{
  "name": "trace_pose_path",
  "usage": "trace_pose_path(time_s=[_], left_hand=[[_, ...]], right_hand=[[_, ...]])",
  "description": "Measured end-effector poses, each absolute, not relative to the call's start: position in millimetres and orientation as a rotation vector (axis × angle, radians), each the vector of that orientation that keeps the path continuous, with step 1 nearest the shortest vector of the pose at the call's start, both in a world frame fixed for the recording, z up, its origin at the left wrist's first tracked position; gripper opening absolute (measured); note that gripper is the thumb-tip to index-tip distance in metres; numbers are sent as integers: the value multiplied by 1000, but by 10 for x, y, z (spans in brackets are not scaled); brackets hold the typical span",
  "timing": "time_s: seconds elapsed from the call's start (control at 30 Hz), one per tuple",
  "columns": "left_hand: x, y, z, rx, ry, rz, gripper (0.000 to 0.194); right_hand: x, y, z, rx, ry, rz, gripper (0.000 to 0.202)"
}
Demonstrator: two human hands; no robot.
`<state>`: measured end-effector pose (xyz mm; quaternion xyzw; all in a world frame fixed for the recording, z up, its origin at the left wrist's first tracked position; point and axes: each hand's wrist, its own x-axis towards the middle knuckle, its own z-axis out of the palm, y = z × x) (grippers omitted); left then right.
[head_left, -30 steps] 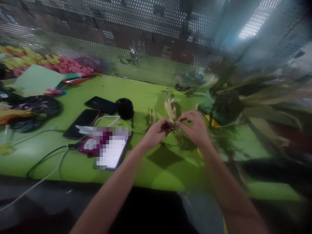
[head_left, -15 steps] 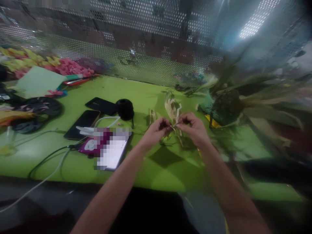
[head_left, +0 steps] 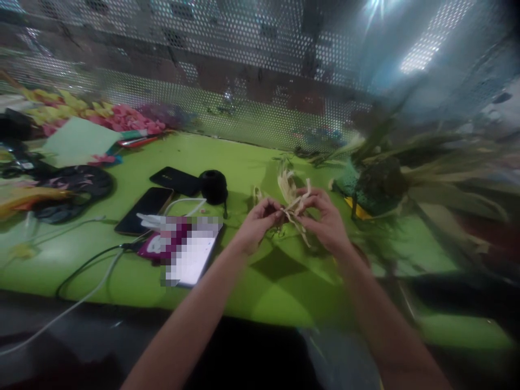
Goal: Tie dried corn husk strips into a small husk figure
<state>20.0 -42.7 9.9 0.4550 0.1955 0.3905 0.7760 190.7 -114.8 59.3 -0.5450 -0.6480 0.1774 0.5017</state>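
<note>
A bundle of pale dried husk strips (head_left: pixel 287 184) is held between both hands above the green table (head_left: pixel 244 157). My left hand (head_left: pixel 260 223) pinches the narrow, tied-looking end of the bundle from the left. On the right, my right hand (head_left: pixel 323 219) has its fingers closed on the husk strips, with some strips showing between and below the fingers. Another small pale strip loop (head_left: pixel 257 195) lies just behind my left hand. The exact point of contact at the fingertips is blurred.
Left of my hands are a black thread ball (head_left: pixel 213 187), dark phones (head_left: pixel 144 210), a lit phone (head_left: pixel 195 254), a magenta item (head_left: pixel 164 244) and cables. Right stands a green foam block (head_left: pixel 365 187) with long leaves. Pink and yellow flowers (head_left: pixel 138 118) lie back left.
My right hand's fingers have spread further around the husk strips, and the strips are fanned towards it. The whole view has shifted slightly, moving the table items rightwards.
</note>
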Motion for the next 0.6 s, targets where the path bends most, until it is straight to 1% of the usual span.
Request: trace_pose_path(time_s=[0.17, 0.43, 0.6], left_hand=[[208, -411, 73, 925, 408, 850, 13], [191, -405, 77, 887, 376, 847, 14], [179, -405, 97, 900, 414, 845, 18]], right_hand=[[1901, -1140, 579, -1330, -1579, 393, 15], [1871, -1126, 567, -1309, -1495, 512, 11], [1863, -1116, 558, -1300, -1454, 580, 14]])
